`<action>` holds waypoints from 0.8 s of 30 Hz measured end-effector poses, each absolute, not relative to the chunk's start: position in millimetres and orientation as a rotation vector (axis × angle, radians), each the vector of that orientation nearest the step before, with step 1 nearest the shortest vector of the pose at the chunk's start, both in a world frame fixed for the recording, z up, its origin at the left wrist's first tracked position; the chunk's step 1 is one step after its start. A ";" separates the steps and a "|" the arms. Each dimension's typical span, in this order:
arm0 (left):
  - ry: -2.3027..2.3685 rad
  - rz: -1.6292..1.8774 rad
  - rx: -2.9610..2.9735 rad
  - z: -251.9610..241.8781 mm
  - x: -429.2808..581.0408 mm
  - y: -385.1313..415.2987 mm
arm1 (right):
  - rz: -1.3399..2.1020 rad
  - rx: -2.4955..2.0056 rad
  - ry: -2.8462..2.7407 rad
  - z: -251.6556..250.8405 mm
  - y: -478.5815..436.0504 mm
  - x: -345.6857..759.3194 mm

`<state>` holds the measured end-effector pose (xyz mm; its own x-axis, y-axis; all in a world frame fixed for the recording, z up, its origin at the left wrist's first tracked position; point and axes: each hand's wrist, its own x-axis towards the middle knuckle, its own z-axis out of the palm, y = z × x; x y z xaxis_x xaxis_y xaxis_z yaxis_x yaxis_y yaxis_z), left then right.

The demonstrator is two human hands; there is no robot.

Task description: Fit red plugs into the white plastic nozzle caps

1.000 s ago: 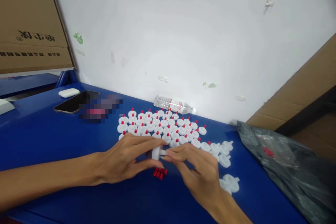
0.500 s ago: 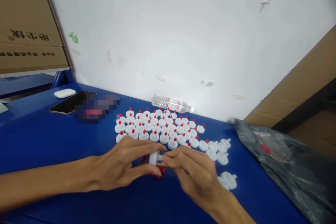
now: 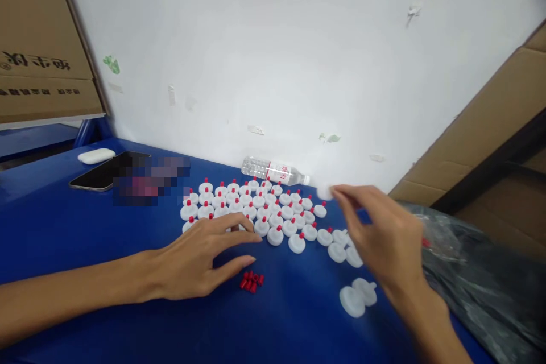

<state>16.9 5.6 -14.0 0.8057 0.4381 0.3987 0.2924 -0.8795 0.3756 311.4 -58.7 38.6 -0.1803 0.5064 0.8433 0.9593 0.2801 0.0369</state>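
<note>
My left hand [image 3: 209, 256] hovers over the table with thumb and fingers apart, holding nothing. Just right of its thumb lies a small pile of red caps [image 3: 251, 282]. Behind it stand rows of round white plastic caps with nozzles [image 3: 275, 235], each tipped in red. My right hand [image 3: 379, 233] is raised at the right, pinching a blurred white nozzle cap [image 3: 325, 190] between thumb and finger. Under and beside that hand are several white nozzle caps without red tips [image 3: 336, 252]. Two more plain ones [image 3: 352, 301] lie nearer me, one overlapping the other.
On the blue table [image 3: 128, 330] a clear plastic bottle [image 3: 277, 172] lies against the white wall. A phone [image 3: 100, 173] and a white case [image 3: 96, 156] are at the left. Dark plastic sheeting [image 3: 482, 290] covers the right edge, and a cardboard box [image 3: 42, 40] stands far left.
My hands have moved apart. The left let go of the white cap and drew slightly left; the right carried it up and to the right. The red caps are now uncovered.
</note>
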 end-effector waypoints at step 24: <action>0.472 0.515 2.708 -24.0 18.1 14.9 | 0.062 -2.174 -1.867 26.8 -43.2 384.5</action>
